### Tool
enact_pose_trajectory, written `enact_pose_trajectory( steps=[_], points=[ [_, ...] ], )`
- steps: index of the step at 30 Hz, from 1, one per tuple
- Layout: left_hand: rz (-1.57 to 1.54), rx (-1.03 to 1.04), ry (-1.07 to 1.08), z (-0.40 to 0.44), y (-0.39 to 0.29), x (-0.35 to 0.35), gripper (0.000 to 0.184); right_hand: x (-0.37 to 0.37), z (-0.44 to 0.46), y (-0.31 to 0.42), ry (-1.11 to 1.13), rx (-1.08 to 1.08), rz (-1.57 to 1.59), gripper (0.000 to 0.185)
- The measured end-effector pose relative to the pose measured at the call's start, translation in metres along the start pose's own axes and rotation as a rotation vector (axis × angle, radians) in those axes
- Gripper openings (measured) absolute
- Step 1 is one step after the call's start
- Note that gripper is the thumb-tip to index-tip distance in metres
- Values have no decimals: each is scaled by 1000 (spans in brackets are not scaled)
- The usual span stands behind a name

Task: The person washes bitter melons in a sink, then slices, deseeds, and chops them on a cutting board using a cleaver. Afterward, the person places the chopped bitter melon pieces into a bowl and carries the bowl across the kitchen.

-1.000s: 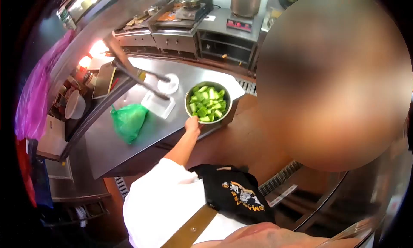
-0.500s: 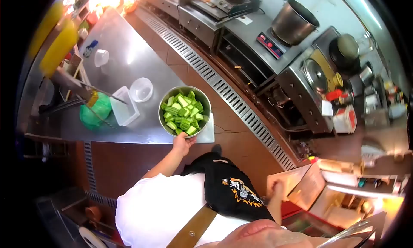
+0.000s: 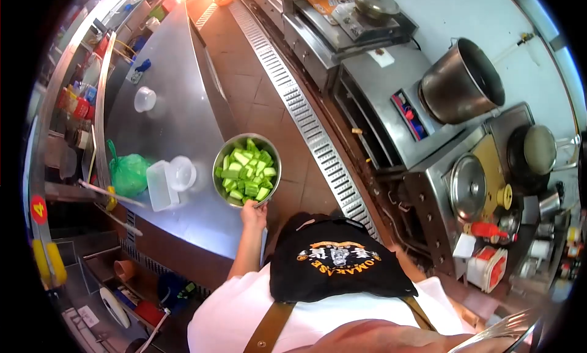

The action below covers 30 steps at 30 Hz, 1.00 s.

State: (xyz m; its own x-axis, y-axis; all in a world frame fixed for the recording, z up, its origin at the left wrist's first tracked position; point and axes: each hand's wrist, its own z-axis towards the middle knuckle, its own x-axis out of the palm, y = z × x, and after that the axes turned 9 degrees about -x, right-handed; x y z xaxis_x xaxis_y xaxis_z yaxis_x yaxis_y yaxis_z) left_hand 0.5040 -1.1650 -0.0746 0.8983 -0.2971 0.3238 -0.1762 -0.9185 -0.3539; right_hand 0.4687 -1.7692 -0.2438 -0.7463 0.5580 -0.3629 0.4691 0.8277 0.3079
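Observation:
A round metal bowl [image 3: 217,188] full of chopped green vegetable pieces [image 3: 246,171] is held by its near rim in my left hand [image 3: 254,215], whose fingers are wrapped at the edge. The bowl is at the right edge of the steel table [image 3: 177,102]. Left of it on the table are a round clear tub [image 3: 182,174], a rectangular clear container [image 3: 161,186] and a tied green plastic bag [image 3: 129,175]. My right arm shows in part beside the black apron [image 3: 342,258]; its hand is hidden behind the apron and body.
A large steel pot [image 3: 463,82] stands by an induction cooker [image 3: 411,114] at the right. Beyond it are a lidded pan [image 3: 468,188] and a red bottle [image 3: 487,230]. A floor drain grate [image 3: 306,117] runs between table and counter. A small clear cup [image 3: 145,99] is on the table.
My view has swung toward the stove counter on the right. The bowl stays in my left hand and now appears over the table's right edge. My right hand, seen half a second ago, is now hidden.

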Motion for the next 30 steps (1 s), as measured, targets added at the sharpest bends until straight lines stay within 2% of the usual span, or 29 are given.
enact_pose_trajectory(
  steps=[3,4,5,6,7,8,9,10,11,13,14,16,17,18,21,22,24,25,27,28,29,30],
  points=[
    [-25,52,-13,0,4,46,37,-154,121,73,-124,-299,-303,42],
    [-47,58,-19,1,7,62,39,-203,162,107,-224,-551,-176,28],
    [-33,57,-19,3,7,77,39,-247,172,173,-394,-499,-262,30],
    [-36,80,-66,3,5,84,40,-286,196,236,-368,-445,-163,27],
    [-25,99,-96,16,-1,92,40,-318,242,275,-502,-661,-241,28],
    [-13,48,-36,42,-10,80,38,-350,242,341,-474,-677,-142,32],
    [-39,43,-67,64,-18,85,36,-377,266,392,-549,-779,-178,33],
    [-61,35,-102,82,-29,91,34,-398,259,452,-568,-747,-103,30],
    [-41,32,-91,102,-42,101,34,-413,287,491,-631,-710,-36,30],
    [20,69,-60,121,-63,119,22,-445,309,564,-544,-867,23,29],
    [-31,117,-109,136,-81,150,9,-465,311,601,-553,-882,-14,29],
    [64,44,-113,175,-125,159,6,-512,329,658,-607,-910,-129,30],
    [202,191,-159,154,-143,211,7,-538,334,686,-631,-867,-134,28],
    [149,205,-144,166,-162,237,8,-562,339,709,-748,-850,-121,27],
    [72,170,-124,175,-200,307,13,-641,355,768,-822,-794,-135,27],
    [65,178,-97,195,-218,320,16,-667,369,789,-848,-701,-129,28],
    [-3,107,-58,223,-252,350,19,-717,422,818,-973,-560,-193,37],
    [-13,125,-75,245,-267,346,23,-739,442,831,-953,-483,-156,43],
    [-34,177,-143,264,-271,347,25,-775,494,841,-988,-367,-321,56],
    [-46,215,-171,273,-282,365,28,-789,508,844,-1027,-327,-349,67],
    [21,221,-190,259,-289,394,29,-793,530,843,-1073,-273,-362,69],
    [45,170,-204,262,-301,401,30,-808,538,843,-979,-213,-349,72]
  ],
)
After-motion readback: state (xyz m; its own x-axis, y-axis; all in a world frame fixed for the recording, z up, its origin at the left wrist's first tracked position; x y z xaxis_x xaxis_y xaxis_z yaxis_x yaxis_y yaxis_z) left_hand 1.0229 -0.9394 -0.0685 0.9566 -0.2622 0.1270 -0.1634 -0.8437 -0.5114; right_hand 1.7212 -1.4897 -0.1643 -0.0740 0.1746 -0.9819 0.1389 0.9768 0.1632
